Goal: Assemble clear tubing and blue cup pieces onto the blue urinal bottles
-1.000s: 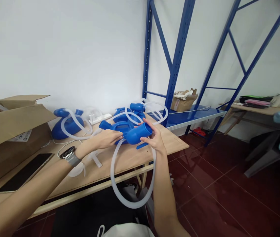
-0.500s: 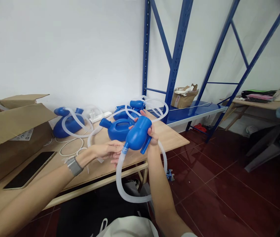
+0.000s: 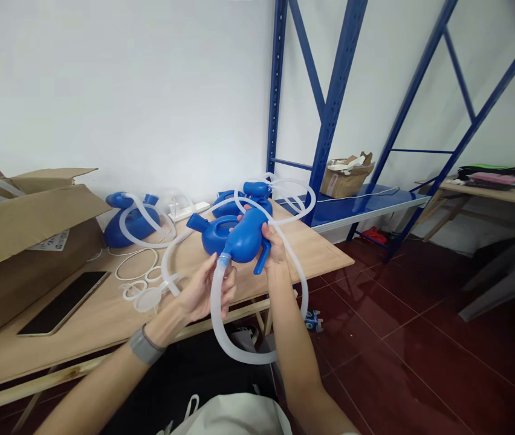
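Observation:
My right hand point(image 3: 272, 240) grips a blue plastic urinal funnel point(image 3: 245, 237), which is tilted with its narrow neck toward the lower left. A small blue lever-like handle sticks down beside the fingers. A translucent hose point(image 3: 217, 314) is fitted over the neck, where a thin ring shows. Fingers of my left hand point(image 3: 205, 290) curl around the hose just below that joint, with the thumb by the neck. The hose loops down and passes behind my right forearm. Directly behind the funnel, a blue urinal bottle point(image 3: 198, 223) with a loop handle stands on the wooden table point(image 3: 321, 257).
More blue bottles with coiled hoses stand at the left point(image 3: 133, 229) and against the rack. An open cardboard box point(image 3: 35, 266), a phone point(image 3: 64, 302) and a white round cap point(image 3: 147, 299) lie leftward. A power strip point(image 3: 189, 210) is by the wall. A blue metal rack point(image 3: 343, 208) rises at right.
My left hand has moved from beside the neck, fingers loosely extended, to curl around the hose below it. The funnel has tilted slightly. The view has shifted a little, uncovering the white cap.

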Motion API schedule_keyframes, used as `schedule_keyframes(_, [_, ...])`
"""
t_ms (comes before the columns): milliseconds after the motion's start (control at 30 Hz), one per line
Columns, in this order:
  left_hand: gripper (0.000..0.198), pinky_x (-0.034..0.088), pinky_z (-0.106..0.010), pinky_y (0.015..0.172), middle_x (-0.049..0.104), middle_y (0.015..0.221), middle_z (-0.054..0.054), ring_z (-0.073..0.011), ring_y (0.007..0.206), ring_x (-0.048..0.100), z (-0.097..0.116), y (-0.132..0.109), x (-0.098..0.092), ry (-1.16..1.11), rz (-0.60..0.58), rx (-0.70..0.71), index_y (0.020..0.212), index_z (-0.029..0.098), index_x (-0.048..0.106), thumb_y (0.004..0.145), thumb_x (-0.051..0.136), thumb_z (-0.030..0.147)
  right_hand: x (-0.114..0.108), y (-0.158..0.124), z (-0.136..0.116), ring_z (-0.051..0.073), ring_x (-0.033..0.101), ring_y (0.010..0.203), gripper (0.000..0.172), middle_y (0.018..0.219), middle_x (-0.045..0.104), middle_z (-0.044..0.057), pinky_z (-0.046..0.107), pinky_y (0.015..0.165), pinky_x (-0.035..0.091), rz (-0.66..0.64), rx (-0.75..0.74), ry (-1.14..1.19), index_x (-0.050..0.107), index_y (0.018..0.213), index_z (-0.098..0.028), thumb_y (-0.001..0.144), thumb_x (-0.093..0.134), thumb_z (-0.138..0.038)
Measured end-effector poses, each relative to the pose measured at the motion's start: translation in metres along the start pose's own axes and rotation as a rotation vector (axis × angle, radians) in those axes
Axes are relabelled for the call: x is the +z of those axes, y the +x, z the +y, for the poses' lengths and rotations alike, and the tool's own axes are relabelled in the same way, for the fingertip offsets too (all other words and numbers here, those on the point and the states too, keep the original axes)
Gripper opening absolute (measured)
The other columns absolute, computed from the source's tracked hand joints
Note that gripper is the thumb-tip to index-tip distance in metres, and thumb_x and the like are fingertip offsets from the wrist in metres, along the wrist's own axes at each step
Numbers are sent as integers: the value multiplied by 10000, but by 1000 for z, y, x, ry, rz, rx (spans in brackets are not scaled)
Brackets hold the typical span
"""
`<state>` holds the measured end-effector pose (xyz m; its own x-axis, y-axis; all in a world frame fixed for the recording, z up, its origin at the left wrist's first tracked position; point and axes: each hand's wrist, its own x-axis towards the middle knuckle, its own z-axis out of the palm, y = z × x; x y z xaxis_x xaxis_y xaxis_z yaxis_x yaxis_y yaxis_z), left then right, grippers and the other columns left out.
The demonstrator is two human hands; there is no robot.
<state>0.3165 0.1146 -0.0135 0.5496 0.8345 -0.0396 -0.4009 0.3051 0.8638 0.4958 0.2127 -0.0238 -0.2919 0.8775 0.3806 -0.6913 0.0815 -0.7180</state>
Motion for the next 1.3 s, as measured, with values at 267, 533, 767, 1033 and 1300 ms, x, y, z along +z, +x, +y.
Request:
schedule_keyframes(267, [575, 347, -175, 457, 209, 592, 93, -74, 512, 218, -18, 11, 13, -138, 222, 378, 661, 220, 305, 831, 810, 437, 2, 1, 6, 370, 711, 1216, 911, 1289, 764, 97, 479, 879, 666, 4, -26, -73, 597, 1469, -303, 687, 860, -692])
schedule_keyframes(533, [519, 425, -310, 608, 331, 548, 51, -123, 534, 348, -14, 3, -14, 421, 310, 457, 638, 235, 364, 962, 554, 593, 12, -11, -14, 399, 671, 1291, 942, 1344, 732, 116, 517, 967, 634, -42, -71, -245, 588, 1486, -297, 692, 849, -732])
schedule_keyframes(767, [358, 379, -322, 678, 455, 674, 5, -168, 628, 422, 18, -20, -28, 1397, 243, 491, 754, 225, 501, 1024, 491, 460, 18, -21, -33, 393, 618, 1357, 860, 1386, 711, 107, 558, 1133, 533, 0, -132, -399, 655, 1432, -272, 677, 937, -576])
schedule_keyframes(1033, [268, 386, -322, 665, 391, 672, 5, -179, 590, 359, 19, -5, -49, 1737, 243, 499, 771, 242, 442, 1024, 452, 329, 28, -21, -25, 370, 658, 1297, 865, 1388, 702, 109, 543, 1123, 557, 110, -155, -500, 636, 1463, -252, 690, 956, -474])
schedule_keyframes(1300, [379, 399, -302, 686, 603, 733, -29, -185, 658, 549, 18, -23, -47, 1576, -43, 356, 810, 225, 569, 1073, 362, 404, 9, -28, -47, 397, 631, 1333, 946, 1370, 711, 117, 553, 1073, 583, 82, -219, -442, 604, 1487, -268, 666, 944, -593])
